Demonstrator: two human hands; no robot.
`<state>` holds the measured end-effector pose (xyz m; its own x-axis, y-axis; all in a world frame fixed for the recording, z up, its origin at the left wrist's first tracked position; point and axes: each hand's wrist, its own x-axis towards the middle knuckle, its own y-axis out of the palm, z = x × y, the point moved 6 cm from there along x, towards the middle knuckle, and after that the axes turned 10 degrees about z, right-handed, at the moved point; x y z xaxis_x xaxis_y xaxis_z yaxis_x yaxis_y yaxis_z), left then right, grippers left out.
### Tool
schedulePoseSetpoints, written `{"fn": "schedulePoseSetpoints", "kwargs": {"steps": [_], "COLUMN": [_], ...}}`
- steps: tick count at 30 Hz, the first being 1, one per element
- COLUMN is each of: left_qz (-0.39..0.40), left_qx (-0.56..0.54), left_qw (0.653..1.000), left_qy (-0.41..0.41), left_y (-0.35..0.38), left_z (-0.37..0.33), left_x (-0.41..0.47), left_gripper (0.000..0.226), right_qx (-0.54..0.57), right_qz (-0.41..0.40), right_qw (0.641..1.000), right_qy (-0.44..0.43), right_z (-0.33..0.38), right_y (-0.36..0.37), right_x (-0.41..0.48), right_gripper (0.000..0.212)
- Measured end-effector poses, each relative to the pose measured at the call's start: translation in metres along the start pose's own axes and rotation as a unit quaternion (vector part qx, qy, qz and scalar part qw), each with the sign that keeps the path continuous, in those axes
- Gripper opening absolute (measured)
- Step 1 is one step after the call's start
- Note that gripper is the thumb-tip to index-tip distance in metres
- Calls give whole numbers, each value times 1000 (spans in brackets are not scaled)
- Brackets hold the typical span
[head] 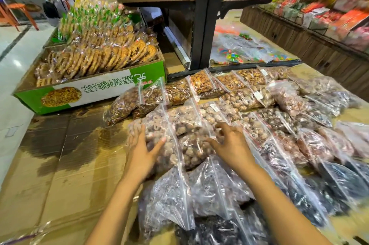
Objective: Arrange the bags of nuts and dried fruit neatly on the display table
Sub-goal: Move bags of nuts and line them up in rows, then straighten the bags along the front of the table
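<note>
Several clear zip bags of nuts and dried fruit lie in overlapping rows on the cardboard-covered display table (65,164). My left hand (142,152) rests flat, fingers spread, on the left edge of a bag of pale brown dried fruit (159,130). My right hand (232,142) hovers with fingers apart over the neighbouring bag of the same fruit (194,149), holding nothing. Bags of dark dried fruit (169,200) lie nearest me, under my forearms. Bags of golden nuts (201,83) form the far row.
A green and white carton of wrapped biscuits (89,89) stands at the far left of the table. A black shelf post (201,25) rises behind the bags. Bags of coloured sweets (235,55) lie beyond it. A wooden snack shelf (319,45) runs along the right.
</note>
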<state>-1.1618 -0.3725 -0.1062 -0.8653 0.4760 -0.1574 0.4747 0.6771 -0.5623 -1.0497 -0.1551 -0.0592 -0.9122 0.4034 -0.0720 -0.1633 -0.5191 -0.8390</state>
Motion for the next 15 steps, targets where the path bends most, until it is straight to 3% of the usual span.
{"fn": "schedulePoseSetpoints", "kwargs": {"steps": [4, 7, 10, 15], "left_qz": [50, 65, 77, 112], "left_qx": [175, 277, 304, 344], "left_qw": [983, 957, 946, 931], "left_qy": [37, 60, 87, 51], "left_y": [35, 68, 103, 167], "left_z": [-40, -69, -104, -154], "left_x": [-22, -24, -23, -8], "left_gripper": [101, 94, 103, 99], "right_qx": [-19, -3, 23, 27], "right_qz": [-26, -57, -76, -87], "right_qw": [998, 994, 989, 982], "right_qy": [56, 98, 125, 165], "right_z": [-56, -101, -149, -236], "right_y": [-34, -62, -90, -139], "right_x": [-31, -50, -57, -35], "right_gripper": [58, 58, 56, 55]}}
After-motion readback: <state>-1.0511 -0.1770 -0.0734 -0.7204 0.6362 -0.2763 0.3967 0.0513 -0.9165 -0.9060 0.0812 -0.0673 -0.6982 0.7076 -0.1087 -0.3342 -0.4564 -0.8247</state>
